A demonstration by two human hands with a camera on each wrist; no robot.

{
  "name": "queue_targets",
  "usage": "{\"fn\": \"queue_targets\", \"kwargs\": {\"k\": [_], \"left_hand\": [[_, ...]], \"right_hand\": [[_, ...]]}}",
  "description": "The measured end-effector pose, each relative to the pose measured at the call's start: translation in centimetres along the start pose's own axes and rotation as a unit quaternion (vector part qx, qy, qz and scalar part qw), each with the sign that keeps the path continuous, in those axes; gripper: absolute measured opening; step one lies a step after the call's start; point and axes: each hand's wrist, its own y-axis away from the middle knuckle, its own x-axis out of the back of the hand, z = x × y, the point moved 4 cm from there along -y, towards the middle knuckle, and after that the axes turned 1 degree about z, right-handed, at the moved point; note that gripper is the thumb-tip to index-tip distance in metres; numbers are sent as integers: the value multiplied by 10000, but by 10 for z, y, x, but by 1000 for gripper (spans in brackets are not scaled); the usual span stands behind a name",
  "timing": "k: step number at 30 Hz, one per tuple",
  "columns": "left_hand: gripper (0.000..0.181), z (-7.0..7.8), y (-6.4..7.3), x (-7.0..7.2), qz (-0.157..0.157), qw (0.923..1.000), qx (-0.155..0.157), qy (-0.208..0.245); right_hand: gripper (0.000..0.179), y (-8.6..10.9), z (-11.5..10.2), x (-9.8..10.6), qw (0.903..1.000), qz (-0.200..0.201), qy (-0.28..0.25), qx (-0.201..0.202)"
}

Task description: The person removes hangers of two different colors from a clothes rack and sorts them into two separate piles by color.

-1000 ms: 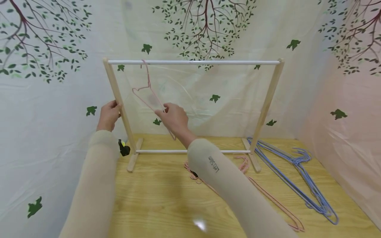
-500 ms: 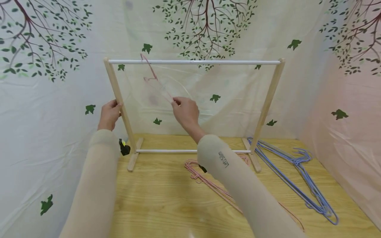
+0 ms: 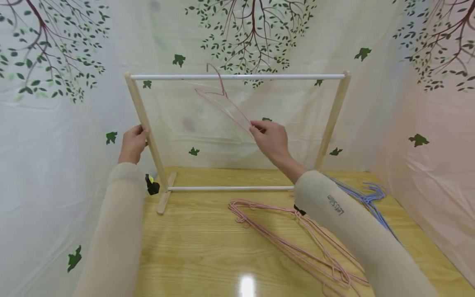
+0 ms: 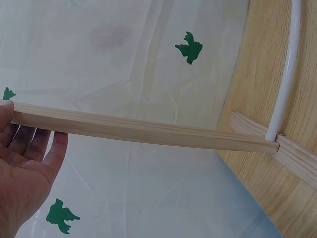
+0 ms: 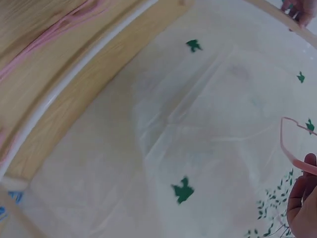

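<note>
My right hand [image 3: 272,140] pinches one end of a pink clothes hanger [image 3: 224,94] between thumb and fingers. The hanger tilts up to the left, its hook rising above the white top bar [image 3: 278,77] of a wooden rack in the head view. In the right wrist view, the right hand [image 5: 304,203] and part of the hanger [image 5: 303,166] show at the right edge. My left hand [image 3: 132,144] grips the rack's left post [image 3: 151,144] around mid-height. The left wrist view shows the left hand [image 4: 29,168] with fingers on one side of that post [image 4: 148,131].
Several pink hangers [image 3: 259,229] lie in a pile on the wooden table [image 3: 185,247], partly under my right forearm. Blue hangers [image 3: 368,200] lie at the right, also partly covered. A low white bar [image 3: 230,188] joins the rack's feet. A printed curtain [image 3: 230,136] stands close behind.
My right hand has moved up and right with the pink hanger. The hanger's hook has risen from the top bar and shifted right along it. The left hand has stayed on the post.
</note>
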Motion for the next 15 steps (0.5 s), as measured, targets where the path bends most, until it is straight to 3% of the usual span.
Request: {"fn": "queue_targets", "kwargs": {"k": [6, 15], "left_hand": [[48, 0, -7, -1, -3, 10000, -13, -53], [50, -3, -17, -4, -81, 10000, 22, -40]], "right_hand": [[25, 39, 38, 29, 9990, -367, 36, -238], [24, 130, 84, 48, 9863, -1322, -596, -782]]}}
